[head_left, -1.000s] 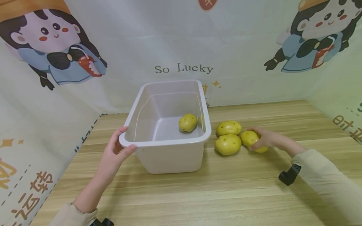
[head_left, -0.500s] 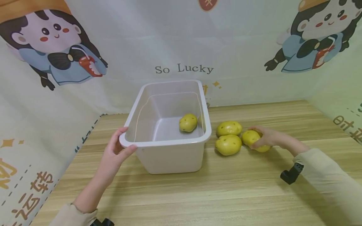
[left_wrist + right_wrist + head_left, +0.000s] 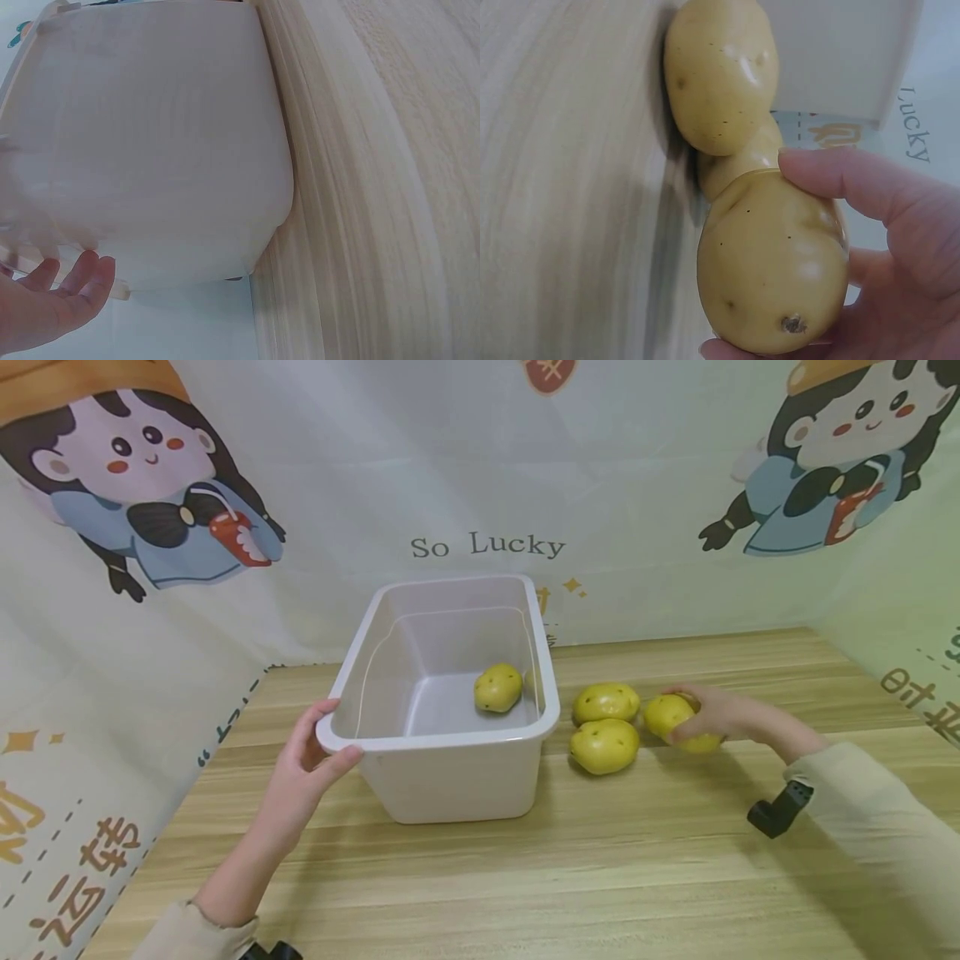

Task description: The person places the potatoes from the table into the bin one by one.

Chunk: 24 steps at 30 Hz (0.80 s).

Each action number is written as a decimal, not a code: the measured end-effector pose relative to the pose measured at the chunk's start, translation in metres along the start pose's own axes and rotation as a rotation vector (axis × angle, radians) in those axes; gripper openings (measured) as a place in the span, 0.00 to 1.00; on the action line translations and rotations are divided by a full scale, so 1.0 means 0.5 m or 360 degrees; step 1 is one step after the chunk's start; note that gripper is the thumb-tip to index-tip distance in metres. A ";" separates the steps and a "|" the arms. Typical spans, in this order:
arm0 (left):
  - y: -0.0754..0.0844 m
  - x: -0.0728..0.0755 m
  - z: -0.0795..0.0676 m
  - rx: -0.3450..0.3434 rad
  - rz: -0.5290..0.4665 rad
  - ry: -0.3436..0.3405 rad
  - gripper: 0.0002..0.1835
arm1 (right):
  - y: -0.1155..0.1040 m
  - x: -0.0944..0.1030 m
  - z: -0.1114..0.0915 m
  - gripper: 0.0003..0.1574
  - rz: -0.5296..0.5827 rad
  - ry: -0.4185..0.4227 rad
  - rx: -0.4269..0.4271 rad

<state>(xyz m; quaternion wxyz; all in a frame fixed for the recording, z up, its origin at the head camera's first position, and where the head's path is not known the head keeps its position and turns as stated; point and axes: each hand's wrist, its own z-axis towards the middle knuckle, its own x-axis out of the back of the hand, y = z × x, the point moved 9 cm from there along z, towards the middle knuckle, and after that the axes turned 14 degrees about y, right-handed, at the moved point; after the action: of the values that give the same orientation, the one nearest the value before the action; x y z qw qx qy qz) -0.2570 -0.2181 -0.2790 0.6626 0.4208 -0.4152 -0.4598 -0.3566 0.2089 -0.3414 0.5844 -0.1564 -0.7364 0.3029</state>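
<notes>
Via remote feed I saw R hand (image 3: 716, 714), fingers clasped round a smooth yellow oval potato (image 3: 772, 262) just right of two similar potatoes (image 3: 604, 746) on the wood-grain surface (image 3: 525, 885); L hand (image 3: 303, 768), fingers gripping near-L corner of a pale-grey rectangular plastic bin (image 3: 457, 781) w/ 1 yellow potato (image 3: 498, 687) inside.

At eight o'clock in the head view is a cream left sleeve (image 3: 197, 935), at four a matching, creased right sleeve (image 3: 877, 827). Left hand (image 3: 306, 767) and right hand (image 3: 723, 714) are bare. Beside each cuff juts a black block (image 3: 780, 810).
</notes>
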 end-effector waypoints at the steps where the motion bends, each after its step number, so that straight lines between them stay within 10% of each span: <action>1: 0.000 0.000 0.000 0.0000 -0.0002 0.0001 0.27 | 0.000 0.001 0.000 0.54 0.0018 -0.0006 -0.0005; 24: 0.002 -0.001 0.001 -0.0011 -0.0029 -0.0005 0.26 | -0.036 0.041 0.000 0.52 -0.0074 0.0045 0.0011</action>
<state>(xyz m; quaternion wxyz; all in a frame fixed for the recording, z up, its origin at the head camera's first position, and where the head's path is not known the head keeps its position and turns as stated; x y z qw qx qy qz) -0.2572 -0.2176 -0.2780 0.6592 0.4217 -0.4108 -0.4679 -0.3600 0.2073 -0.3145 0.6024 -0.1414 -0.7303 0.2894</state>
